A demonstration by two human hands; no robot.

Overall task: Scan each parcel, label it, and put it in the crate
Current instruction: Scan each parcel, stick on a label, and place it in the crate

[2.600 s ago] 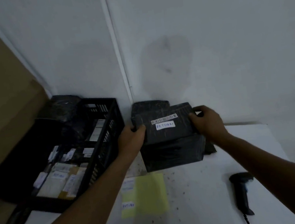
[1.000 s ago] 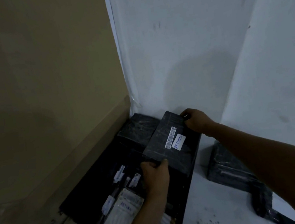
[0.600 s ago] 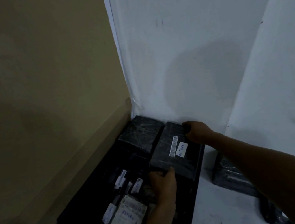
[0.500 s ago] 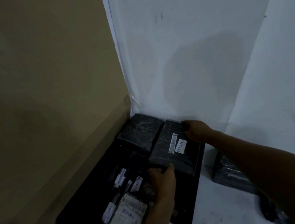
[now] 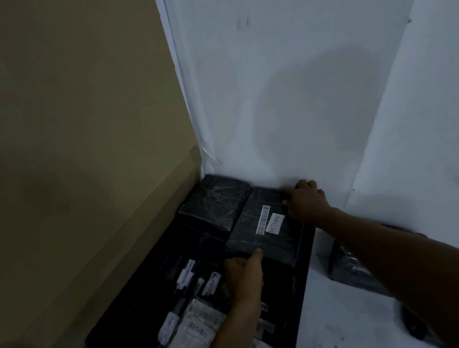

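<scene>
A black wrapped parcel (image 5: pixel 265 245) with a barcode sticker and a white RETURN label lies at the far right inside the black crate (image 5: pixel 300 290). My left hand (image 5: pixel 244 275) grips its near edge, thumb on top. My right hand (image 5: pixel 306 203) holds its far corner by the wall. A second black parcel (image 5: pixel 216 200) lies beside it in the crate's far corner. Several labelled parcels, one white with RETURN (image 5: pixel 191 338) written on it, fill the crate's near part.
A tall brown cardboard sheet (image 5: pixel 69 137) stands along the crate's left side. White walls (image 5: pixel 297 75) close the corner behind. More black parcels (image 5: pixel 350 269) sit on the white table (image 5: pixel 341 329) to the right, partly behind my right arm.
Both hands carried the labelled parcel from the table stack leftward over the crate and lowered it flat beside the other black parcel. My view swung left toward the crate.
</scene>
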